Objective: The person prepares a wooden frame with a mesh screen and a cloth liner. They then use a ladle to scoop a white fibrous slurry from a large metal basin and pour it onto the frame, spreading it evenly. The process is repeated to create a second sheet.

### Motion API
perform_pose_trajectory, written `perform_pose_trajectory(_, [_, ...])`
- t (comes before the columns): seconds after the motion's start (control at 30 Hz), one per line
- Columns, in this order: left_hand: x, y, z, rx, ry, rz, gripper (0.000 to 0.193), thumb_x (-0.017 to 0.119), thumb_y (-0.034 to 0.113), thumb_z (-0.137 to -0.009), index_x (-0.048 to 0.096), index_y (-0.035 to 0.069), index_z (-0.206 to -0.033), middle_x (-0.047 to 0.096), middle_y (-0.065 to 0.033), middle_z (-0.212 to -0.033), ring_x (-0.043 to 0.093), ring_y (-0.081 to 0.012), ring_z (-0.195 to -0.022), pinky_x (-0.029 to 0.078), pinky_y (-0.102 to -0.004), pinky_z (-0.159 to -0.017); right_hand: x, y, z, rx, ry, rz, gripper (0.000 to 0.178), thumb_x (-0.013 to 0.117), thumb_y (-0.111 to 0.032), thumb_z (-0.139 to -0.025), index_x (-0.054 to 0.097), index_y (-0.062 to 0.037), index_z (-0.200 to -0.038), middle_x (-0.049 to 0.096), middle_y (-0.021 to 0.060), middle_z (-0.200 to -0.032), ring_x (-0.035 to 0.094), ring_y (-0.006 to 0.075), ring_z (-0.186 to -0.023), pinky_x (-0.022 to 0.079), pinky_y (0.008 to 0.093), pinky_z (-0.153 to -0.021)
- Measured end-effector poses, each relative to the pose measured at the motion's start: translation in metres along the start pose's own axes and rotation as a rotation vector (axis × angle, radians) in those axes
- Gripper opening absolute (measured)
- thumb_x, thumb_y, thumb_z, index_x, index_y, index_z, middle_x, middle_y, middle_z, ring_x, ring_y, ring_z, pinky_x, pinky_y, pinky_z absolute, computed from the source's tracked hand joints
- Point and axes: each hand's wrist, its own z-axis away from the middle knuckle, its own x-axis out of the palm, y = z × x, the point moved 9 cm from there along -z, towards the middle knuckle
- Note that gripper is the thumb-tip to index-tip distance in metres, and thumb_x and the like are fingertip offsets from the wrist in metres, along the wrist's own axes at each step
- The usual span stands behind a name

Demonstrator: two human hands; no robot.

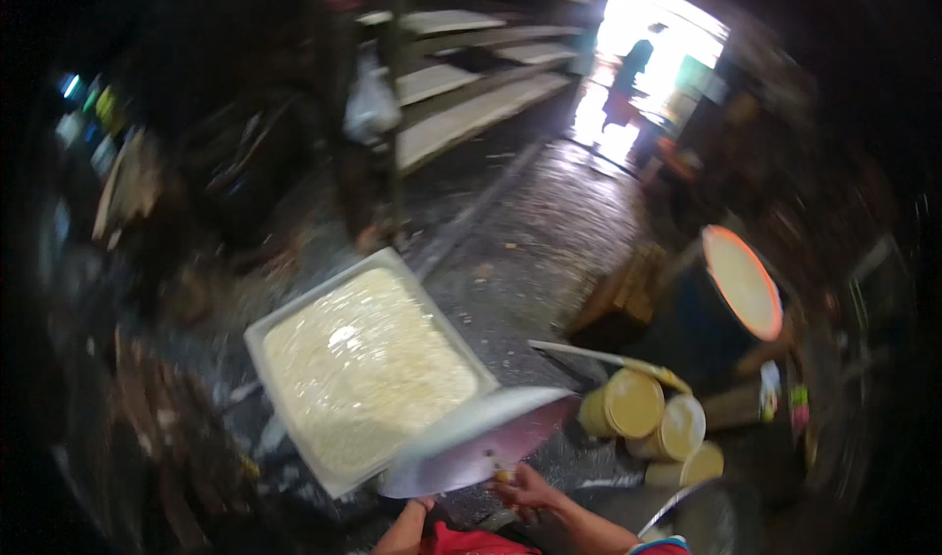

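Note:
A wide, shallow metal pan (471,444) is tilted on its edge in front of me, overlapping the near right corner of a large white tray (444,321). The tray holds a pale yellow, wet, glossy mass (358,359). My left hand (422,505) is at the pan's lower left rim, its fingers mostly hidden by the rim. On the pan's near side, my right hand (525,491) is closed around what looks like a small handle. Motion blur softens both hands.
On the right are several yellowish lidded buckets (634,404), a big dark barrel (692,305) with an orange rim and a wooden block (620,295). Firewood (182,447) lies at left. A post (368,153) and shelves (481,118) stand behind. A person (625,79) is in the bright doorway.

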Motion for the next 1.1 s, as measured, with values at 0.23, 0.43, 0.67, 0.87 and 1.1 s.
perform_pose_trajectory(0.23, [0.24, -0.1, 0.068, -0.378, -0.359, -1.146, 0.059, 0.07, 0.035, -0.079, 0.045, 0.006, -0.123, 0.058, -0.0134, -0.114, 0.056, -0.0234, -0.106, 0.044, -0.0369, -0.088, -0.193, 0.212, 0.359, -0.088, 0.927, -0.502, 0.017, 0.06, -0.007, -0.088, 0.05, -0.0031, -0.075, 0.043, 0.0026, -0.049, 0.042, 0.0117, -0.038, 0.033, 0.0292, -0.035])
perform_pose_trajectory(0.43, [0.399, -0.275, 0.08, -0.402, -0.707, -1.013, 0.045, 0.055, 0.034, -0.091, 0.043, 0.004, -0.122, 0.057, -0.0102, -0.108, 0.055, -0.0201, -0.098, 0.043, -0.0346, -0.087, -0.269, 0.455, 0.555, 0.097, 1.813, -0.298, 0.016, 0.06, -0.012, -0.083, 0.054, 0.001, -0.091, 0.056, 0.0121, -0.063, 0.057, 0.024, -0.052, 0.045, 0.0364, -0.047])
perform_pose_trajectory(0.67, [0.518, -0.346, 0.137, 0.174, -0.545, -1.463, 0.053, 0.056, 0.028, -0.091, 0.035, 0.002, -0.132, 0.046, -0.0115, -0.125, 0.044, -0.0218, -0.114, 0.033, -0.0348, -0.099, -0.348, 0.686, 0.649, 0.959, 1.609, -0.211, 0.047, 0.053, -0.004, -0.079, 0.04, -0.0012, -0.124, 0.061, 0.0282, -0.092, 0.061, 0.0432, -0.092, 0.049, 0.0511, -0.08])
perform_pose_trajectory(0.87, [0.478, -0.323, 0.093, 0.217, -0.358, -1.669, 0.059, 0.061, 0.029, -0.087, 0.038, 0.002, -0.135, 0.045, -0.0096, -0.127, 0.043, -0.0216, -0.115, 0.031, -0.035, -0.101, -0.306, 0.901, 0.548, 0.818, 1.193, 0.081, 0.048, 0.05, -0.007, -0.082, 0.041, -0.0004, -0.129, 0.057, 0.0254, -0.111, 0.056, 0.0384, -0.105, 0.047, 0.0468, -0.089])
perform_pose_trajectory(1.1, [0.483, -0.312, 0.115, 0.333, -0.151, -1.595, 0.062, 0.064, 0.033, -0.084, 0.039, 0.006, -0.133, 0.051, -0.0098, -0.12, 0.05, -0.0265, -0.103, 0.043, -0.0413, -0.087, -0.179, 0.968, 0.442, 0.783, 0.641, -0.534, 0.046, 0.071, -0.021, -0.067, 0.061, 0.0023, -0.105, 0.06, 0.0239, -0.108, 0.057, 0.0319, -0.106, 0.045, 0.0428, -0.089])
